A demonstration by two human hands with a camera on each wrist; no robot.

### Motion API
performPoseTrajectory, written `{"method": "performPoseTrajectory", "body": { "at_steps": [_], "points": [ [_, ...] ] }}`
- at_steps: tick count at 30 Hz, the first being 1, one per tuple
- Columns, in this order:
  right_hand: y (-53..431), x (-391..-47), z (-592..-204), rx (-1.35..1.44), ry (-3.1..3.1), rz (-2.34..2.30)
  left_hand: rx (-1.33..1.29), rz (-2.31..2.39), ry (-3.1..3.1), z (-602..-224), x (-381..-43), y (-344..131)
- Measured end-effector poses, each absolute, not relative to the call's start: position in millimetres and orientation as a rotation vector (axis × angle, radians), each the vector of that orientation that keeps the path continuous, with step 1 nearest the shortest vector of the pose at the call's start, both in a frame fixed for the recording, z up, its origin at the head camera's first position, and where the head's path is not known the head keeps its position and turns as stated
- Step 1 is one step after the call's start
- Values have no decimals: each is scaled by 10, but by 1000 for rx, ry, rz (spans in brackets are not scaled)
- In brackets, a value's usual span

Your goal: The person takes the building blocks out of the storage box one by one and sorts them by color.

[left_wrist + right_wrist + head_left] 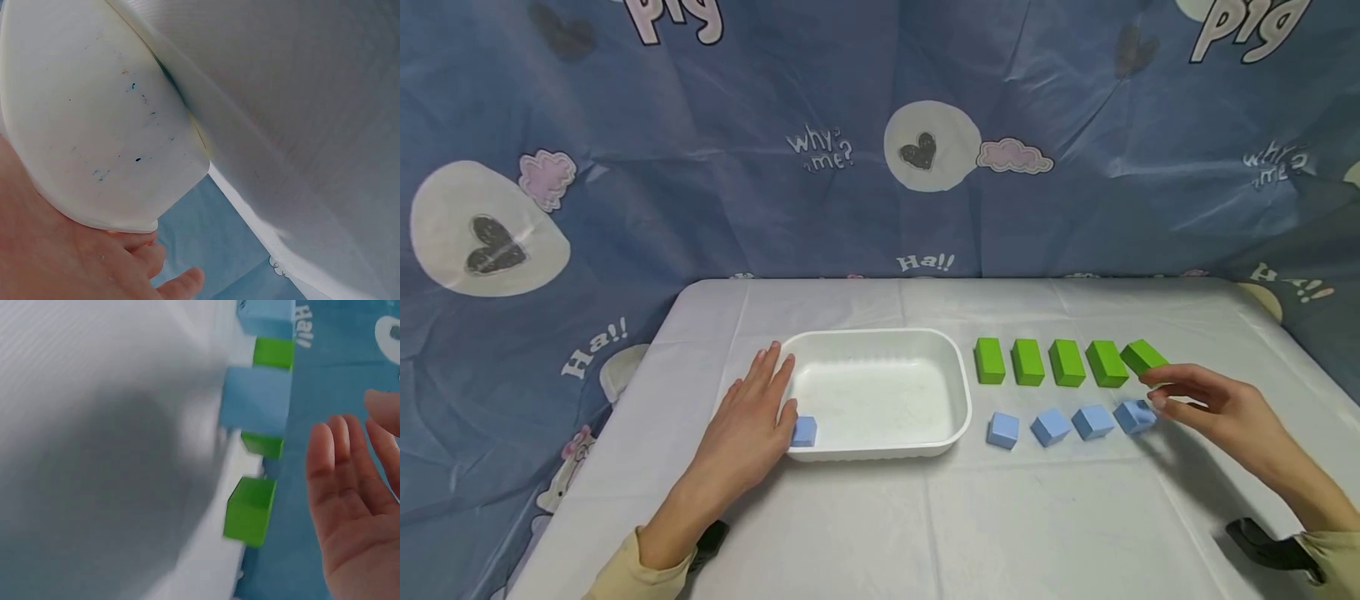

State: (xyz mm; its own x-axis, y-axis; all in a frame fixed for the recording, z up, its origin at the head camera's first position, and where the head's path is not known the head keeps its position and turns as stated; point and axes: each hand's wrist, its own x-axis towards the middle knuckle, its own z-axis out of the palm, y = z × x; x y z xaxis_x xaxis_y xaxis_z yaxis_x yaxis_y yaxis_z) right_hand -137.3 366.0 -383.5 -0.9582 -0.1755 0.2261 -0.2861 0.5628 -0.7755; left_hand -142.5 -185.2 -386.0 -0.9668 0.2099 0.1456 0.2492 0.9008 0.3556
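My left hand rests on the left rim of a white plastic tray, its fingers extended. A blue cube lies in the tray's near left corner, partly hidden by that hand. In the left wrist view the tray's outer side shows small dark specks. At the right end of the block rows hovers my right hand, with loosely bent fingers and nothing between them. Nearest to its fingertips are a blue cube and a slanted green block. The right wrist view shows the palm bare.
Right of the tray, several upright green blocks form a back row. Several blue cubes make a row in front. A white cloth covers the table, and a blue printed curtain hangs behind it.
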Motion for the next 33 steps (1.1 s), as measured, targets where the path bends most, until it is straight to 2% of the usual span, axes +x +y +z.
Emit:
{"method": "performPoseTrajectory", "body": {
  "at_steps": [9, 17, 33],
  "points": [
    [3320, -1431, -3640, 438, -2556, 1614, -355, -561, -2953, -3875, -1427, -1863],
    [3007, -1530, -3526, 607, -2358, 1885, -356, -577, -2947, -3874, -1430, -1870],
    [2257, -1718, -3576, 783, -2100, 1923, -361, -580, -2952, -3902, -1442, -1872]
  ]
}}
